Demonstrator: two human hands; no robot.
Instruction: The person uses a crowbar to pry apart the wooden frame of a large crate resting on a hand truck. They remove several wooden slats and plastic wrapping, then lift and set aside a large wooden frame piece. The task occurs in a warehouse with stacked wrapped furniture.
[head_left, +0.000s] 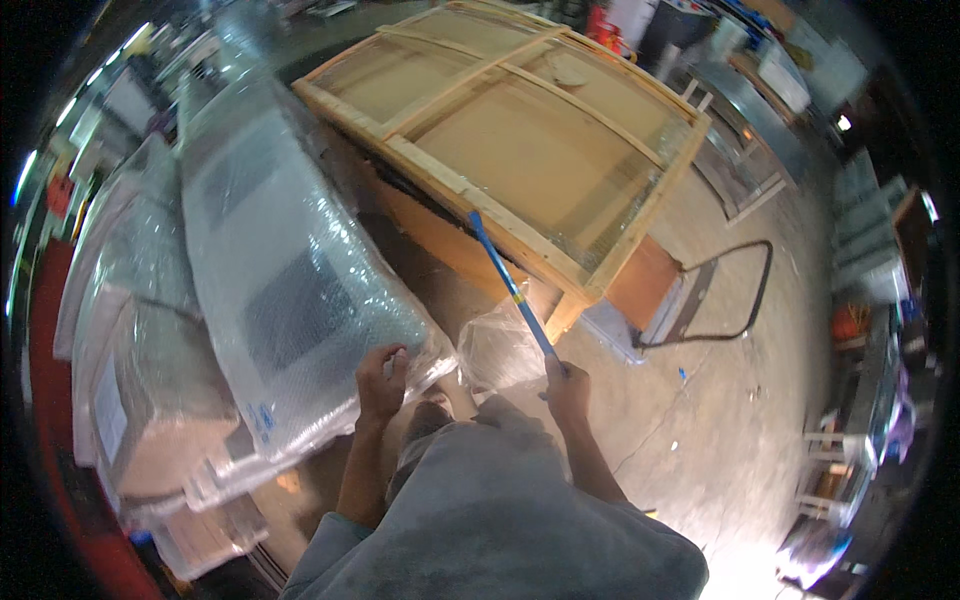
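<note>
My left hand [381, 381] grips the lower corner of a large flat panel wrapped in bubble wrap [290, 270], which leans against other wrapped panels. My right hand [566, 388] holds the lower end of a long thin blue rod [510, 285]. The rod points up and away, and its far tip reaches the edge of a big wooden stretcher frame with canvas [520, 140] lying tilted ahead. A loose piece of clear plastic wrap [497, 350] bunches on the floor between my hands.
More wrapped panels [140, 330] stack at the left. A black hose or cable [745, 290] loops on the concrete floor [720, 420] to the right. Shelves and clutter [860, 330] line the right side. A metal frame [745, 175] stands behind the wooden one.
</note>
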